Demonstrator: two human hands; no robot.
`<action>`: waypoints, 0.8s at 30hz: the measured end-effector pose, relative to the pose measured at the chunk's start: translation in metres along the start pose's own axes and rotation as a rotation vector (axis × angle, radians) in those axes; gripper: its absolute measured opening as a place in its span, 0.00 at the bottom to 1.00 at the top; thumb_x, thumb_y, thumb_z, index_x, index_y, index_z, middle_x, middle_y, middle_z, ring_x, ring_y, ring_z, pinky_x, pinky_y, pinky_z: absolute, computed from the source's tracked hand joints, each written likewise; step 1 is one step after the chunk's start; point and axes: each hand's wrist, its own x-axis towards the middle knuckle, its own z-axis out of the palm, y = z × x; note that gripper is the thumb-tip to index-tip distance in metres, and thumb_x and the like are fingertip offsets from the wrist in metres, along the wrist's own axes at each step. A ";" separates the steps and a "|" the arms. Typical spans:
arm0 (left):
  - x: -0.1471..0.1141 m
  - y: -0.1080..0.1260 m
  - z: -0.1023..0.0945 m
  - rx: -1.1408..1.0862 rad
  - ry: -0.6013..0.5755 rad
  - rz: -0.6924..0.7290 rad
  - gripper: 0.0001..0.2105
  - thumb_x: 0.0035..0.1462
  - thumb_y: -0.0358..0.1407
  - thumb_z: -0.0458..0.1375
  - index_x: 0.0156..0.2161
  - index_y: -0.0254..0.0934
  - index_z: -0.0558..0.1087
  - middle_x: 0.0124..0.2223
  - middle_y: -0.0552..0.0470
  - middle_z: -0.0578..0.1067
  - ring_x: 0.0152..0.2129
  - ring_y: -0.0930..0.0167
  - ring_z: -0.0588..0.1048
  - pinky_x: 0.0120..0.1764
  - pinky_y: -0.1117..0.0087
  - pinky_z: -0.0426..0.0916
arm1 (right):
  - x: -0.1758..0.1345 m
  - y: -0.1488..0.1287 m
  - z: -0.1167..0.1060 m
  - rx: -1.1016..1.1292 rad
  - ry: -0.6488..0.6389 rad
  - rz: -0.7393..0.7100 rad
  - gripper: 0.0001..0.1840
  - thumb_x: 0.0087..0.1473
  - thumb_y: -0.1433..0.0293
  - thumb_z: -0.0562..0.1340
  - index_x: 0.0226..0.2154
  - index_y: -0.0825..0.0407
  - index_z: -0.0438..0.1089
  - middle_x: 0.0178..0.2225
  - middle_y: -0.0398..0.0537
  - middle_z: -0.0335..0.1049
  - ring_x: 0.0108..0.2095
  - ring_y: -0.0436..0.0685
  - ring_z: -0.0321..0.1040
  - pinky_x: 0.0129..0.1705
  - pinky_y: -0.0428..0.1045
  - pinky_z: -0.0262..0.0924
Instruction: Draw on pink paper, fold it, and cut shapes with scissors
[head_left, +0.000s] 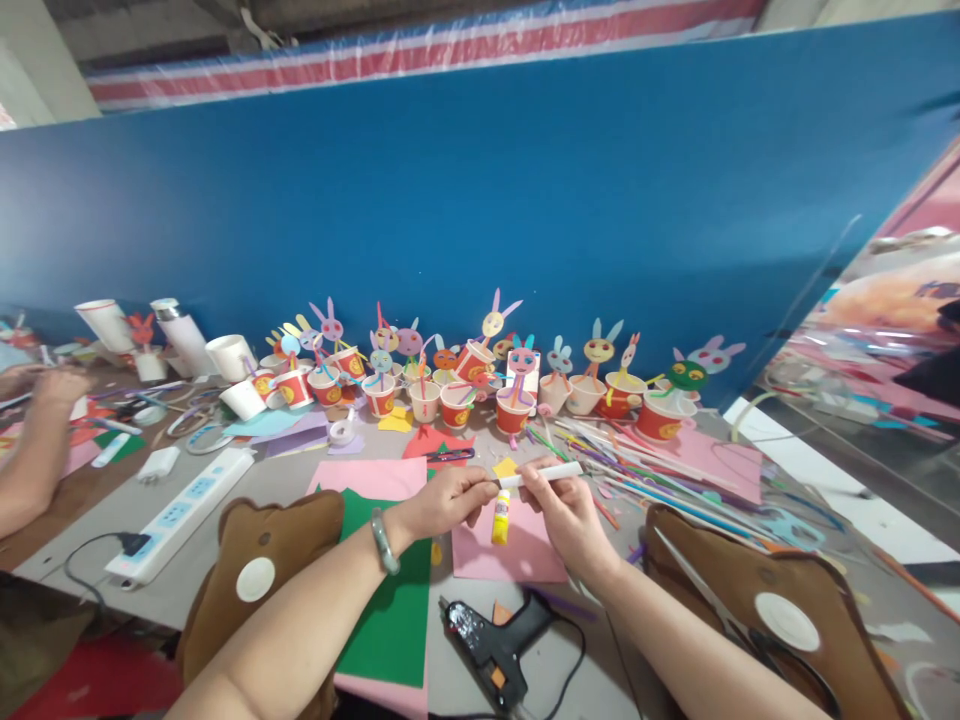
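Both hands meet over a sheet of pink paper (517, 560). My right hand (562, 510) is closed around a white marker pen (561, 471), which lies nearly level. At the pen's dark left end, my left hand (456, 497) pinches with thumb and fingers; whether that end is a cap or the tip, I cannot tell. A yellow glue stick (500, 522) is just below the pen, on the pink sheet. Green paper (390, 620) extends beneath my left forearm. Nearer me rests a black hot glue gun (495, 640), its nozzle pointing up and left.
Paper cups (516, 412) with paper rabbit figures line the blue partition (480, 200). Coloured pipe cleaners (645, 470) spread to the right. Scissors (720, 600) lie on a brown cushion-like piece (832, 580). At left are a power strip (184, 510) and another person's arm (34, 450).
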 end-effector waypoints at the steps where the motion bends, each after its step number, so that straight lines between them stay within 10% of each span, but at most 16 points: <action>1: 0.000 0.000 0.000 -0.013 -0.010 -0.008 0.24 0.63 0.56 0.51 0.28 0.36 0.65 0.22 0.55 0.68 0.20 0.76 0.66 0.26 0.74 0.58 | 0.000 -0.001 0.000 -0.007 -0.006 -0.011 0.25 0.57 0.48 0.63 0.23 0.51 0.68 0.21 0.43 0.61 0.22 0.51 0.55 0.25 0.49 0.52; 10: -0.001 0.007 -0.004 -0.208 -0.110 -0.083 0.23 0.61 0.56 0.52 0.28 0.37 0.62 0.19 0.58 0.64 0.15 0.77 0.60 0.22 0.74 0.56 | 0.000 -0.010 0.000 -0.014 -0.008 -0.035 0.26 0.53 0.45 0.65 0.22 0.50 0.68 0.21 0.45 0.64 0.22 0.51 0.58 0.24 0.49 0.55; 24: -0.001 -0.008 0.008 0.836 0.127 0.093 0.18 0.69 0.45 0.45 0.44 0.35 0.71 0.39 0.42 0.74 0.32 0.66 0.73 0.34 0.70 0.59 | 0.005 0.007 0.003 0.010 -0.015 0.026 0.30 0.54 0.43 0.63 0.19 0.51 0.63 0.18 0.41 0.59 0.20 0.49 0.55 0.23 0.47 0.50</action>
